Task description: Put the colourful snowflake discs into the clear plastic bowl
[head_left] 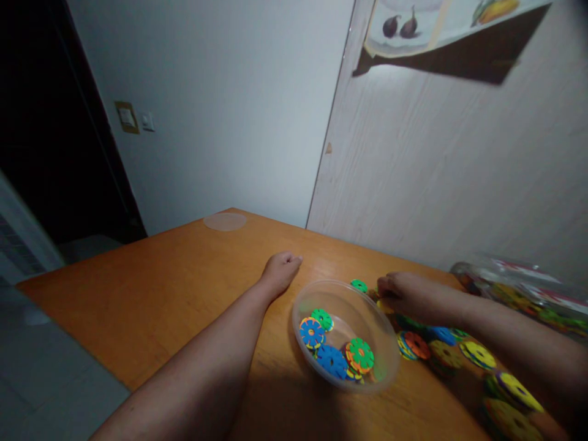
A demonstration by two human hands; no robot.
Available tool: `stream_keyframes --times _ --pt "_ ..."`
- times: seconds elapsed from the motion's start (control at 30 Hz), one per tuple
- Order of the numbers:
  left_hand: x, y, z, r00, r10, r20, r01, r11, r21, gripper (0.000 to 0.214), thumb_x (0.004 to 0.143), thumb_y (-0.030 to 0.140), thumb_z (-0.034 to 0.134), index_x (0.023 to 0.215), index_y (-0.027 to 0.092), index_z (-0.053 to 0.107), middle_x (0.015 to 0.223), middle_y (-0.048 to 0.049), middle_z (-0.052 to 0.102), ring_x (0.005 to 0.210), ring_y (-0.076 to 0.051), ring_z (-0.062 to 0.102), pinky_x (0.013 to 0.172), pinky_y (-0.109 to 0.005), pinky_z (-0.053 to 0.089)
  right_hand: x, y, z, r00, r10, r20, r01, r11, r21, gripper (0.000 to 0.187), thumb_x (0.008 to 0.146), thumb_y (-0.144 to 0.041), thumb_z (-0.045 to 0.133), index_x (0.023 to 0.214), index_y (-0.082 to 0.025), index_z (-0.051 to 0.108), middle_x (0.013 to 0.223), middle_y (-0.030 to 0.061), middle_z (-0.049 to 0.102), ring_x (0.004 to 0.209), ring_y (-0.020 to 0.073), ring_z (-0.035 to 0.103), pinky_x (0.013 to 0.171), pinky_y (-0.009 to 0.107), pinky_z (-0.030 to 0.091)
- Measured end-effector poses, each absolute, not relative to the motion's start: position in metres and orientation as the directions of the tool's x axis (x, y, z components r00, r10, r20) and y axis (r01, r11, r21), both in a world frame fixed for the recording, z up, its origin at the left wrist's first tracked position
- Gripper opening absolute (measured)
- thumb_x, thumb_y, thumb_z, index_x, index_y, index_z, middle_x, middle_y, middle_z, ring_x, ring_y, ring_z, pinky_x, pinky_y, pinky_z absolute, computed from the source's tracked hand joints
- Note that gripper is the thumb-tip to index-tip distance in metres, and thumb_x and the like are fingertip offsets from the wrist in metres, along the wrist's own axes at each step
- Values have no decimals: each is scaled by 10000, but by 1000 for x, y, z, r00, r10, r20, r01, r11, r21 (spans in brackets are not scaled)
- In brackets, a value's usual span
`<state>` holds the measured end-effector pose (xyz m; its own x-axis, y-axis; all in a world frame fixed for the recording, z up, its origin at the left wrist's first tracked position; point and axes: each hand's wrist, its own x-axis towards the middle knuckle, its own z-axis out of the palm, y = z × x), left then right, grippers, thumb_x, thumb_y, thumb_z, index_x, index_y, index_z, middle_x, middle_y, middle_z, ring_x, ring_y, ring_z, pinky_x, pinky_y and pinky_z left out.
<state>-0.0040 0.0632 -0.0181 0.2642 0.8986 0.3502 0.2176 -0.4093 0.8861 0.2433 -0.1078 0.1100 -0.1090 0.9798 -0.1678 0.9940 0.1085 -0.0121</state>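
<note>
My left hand [281, 271] rests on the wooden table [160, 288] just left of a clear plastic bowl [388, 343], its fingers curled into a loose fist with nothing seen in it. The bowl holds several coloured plastic discs [331, 360]: blue, green and orange. My right hand [400, 291] lies behind the bowl's right rim, fingers bent down over a yellow disc [384, 305] on the table. A green disc [359, 285] lies just beyond the bowl. More loose discs [478, 354] are scattered under and along my right forearm.
A clear plastic jar [523, 288] with more coloured discs lies on its side at the far right. A clear round lid [225, 221] sits at the table's far edge. Walls close in behind the table; a dark doorway opens at the left.
</note>
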Motion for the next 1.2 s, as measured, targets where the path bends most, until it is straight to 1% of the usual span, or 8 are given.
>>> stream_keyframes --times 0.1,0.27,0.33,0.5,0.67,0.8,0.97,1.2 --pt "-3 65 -19 261 893 368 222 -426 877 420 805 519 523 572 175 466 543 42 426 531 -96 378 496 -234 238 245 -111 132 -59 998 -8 998 59 -19 132 814 -252 507 790 -188 620 704 31 646 629 153 546 559 245 365" --pt "-2 67 -23 268 895 357 209 -415 885 427 805 525 528 569 175 459 534 42 425 525 -94 370 493 -236 216 206 -115 149 -75 997 9 861 70 -504 147 858 -313 499 874 -187 573 750 26 658 653 140 594 571 224 436" --pt "-2 67 -25 269 897 350 198 -407 892 429 804 531 528 572 175 465 534 42 429 524 -94 370 492 -237 216 184 -114 141 -93 995 -43 815 51 -577 93 844 -250 504 836 -183 569 716 17 654 638 126 594 576 213 450" --pt "-2 69 -26 273 898 345 193 -403 895 433 798 540 535 577 171 486 548 36 448 535 -96 384 492 -238 209 147 -102 102 26 975 -222 853 -138 -504 158 751 -71 504 832 -184 579 647 -10 649 539 97 570 456 170 379" --pt "-2 68 -25 274 898 343 193 -401 895 430 800 542 525 584 173 482 545 41 439 532 -94 380 493 -236 214 140 -89 84 103 938 -331 850 -256 -460 250 744 -33 466 919 -174 575 636 7 669 487 116 604 455 189 421" --pt "-1 66 -25 270 897 350 202 -409 890 434 795 550 525 583 175 475 544 42 439 529 -96 380 491 -241 215 141 -88 90 118 922 -368 873 -273 -404 322 720 -36 512 1007 -167 581 712 42 711 539 142 650 504 209 438" --pt "-2 65 -22 268 901 340 210 -399 893 429 786 546 536 579 174 480 535 44 437 525 -97 371 495 -244 205 137 -91 94 104 902 -419 895 -269 -357 243 731 -82 549 953 -156 616 776 89 738 632 178 693 571 223 459" --pt "-3 65 -20 278 884 376 255 -445 858 435 804 535 513 567 174 464 540 43 427 532 -97 373 501 -243 212 136 -87 82 67 889 -453 871 -273 -408 187 764 -99 476 902 -157 588 708 83 729 584 180 683 521 230 477"
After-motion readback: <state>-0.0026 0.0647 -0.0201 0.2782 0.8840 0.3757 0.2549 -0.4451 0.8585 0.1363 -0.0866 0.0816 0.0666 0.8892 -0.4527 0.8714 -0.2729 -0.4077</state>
